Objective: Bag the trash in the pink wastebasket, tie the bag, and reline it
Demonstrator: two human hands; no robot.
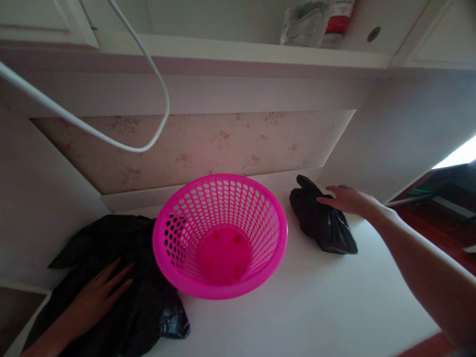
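A bright pink plastic basket (pixel 223 290) with round holes stands upright on the white surface, and nothing lies in it. To its left a large black plastic bag (pixel 141 297) is spread out, partly against the basket's side. My left hand (pixel 98 292) rests on that bag with its fingers spread. On the basket's right sits a smaller bundled black plastic bag (pixel 322 220) with a knotted-looking top. My right hand (pixel 344 198) reaches its upper right edge, fingers stretched out and thumb apart; whether the fingertips press on the bag is hard to tell.
A white cable (pixel 148 144) loops down at the upper left. Above runs an open shelf (pixel 230 49) holding a clear plastic package (pixel 303 25) and a red-and-white container (pixel 337 22). White side panels and flowered wallpaper (pixel 223 144) enclose the white surface (pixel 297 307).
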